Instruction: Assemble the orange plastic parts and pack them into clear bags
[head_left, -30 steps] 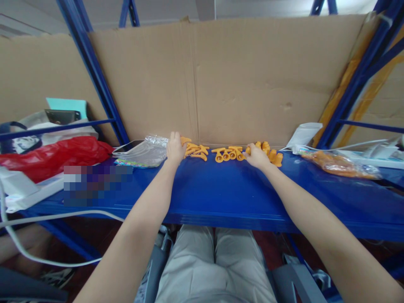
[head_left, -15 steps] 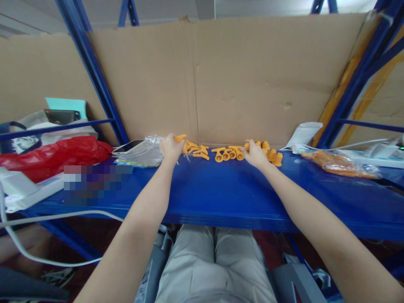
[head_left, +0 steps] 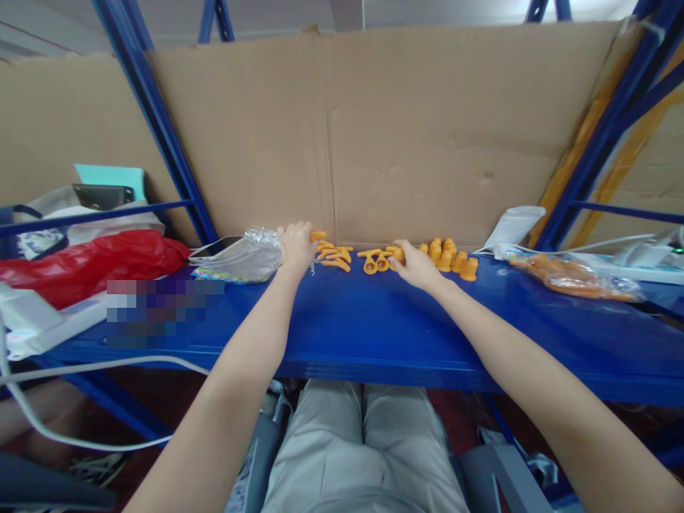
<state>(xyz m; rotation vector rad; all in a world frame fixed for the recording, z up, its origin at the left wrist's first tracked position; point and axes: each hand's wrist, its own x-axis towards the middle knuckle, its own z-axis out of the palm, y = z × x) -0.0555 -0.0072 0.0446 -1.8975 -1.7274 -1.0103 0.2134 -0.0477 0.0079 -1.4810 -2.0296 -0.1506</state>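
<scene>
Small orange plastic parts lie in three groups at the back of the blue shelf (head_left: 374, 320). My left hand (head_left: 295, 246) is closed round one curved orange piece (head_left: 318, 235) beside the left group of curved pieces (head_left: 335, 256). My right hand (head_left: 415, 263) rests on the right end of the middle group of funnel-shaped pieces (head_left: 377, 260), its fingers curled on one of them. To the right of that hand stands a cluster of orange cone-shaped pieces (head_left: 452, 256).
A clear plastic bag (head_left: 240, 258) lies left of my left hand. A red bag (head_left: 80, 263) and white cables sit at the far left. A white pouch (head_left: 513, 226) and a bag of orange parts (head_left: 577, 279) lie at the right. Cardboard backs the shelf.
My right hand has moved left from the cone cluster to the funnel-shaped pieces. My left hand has picked up a curved orange piece and holds it just above its group.
</scene>
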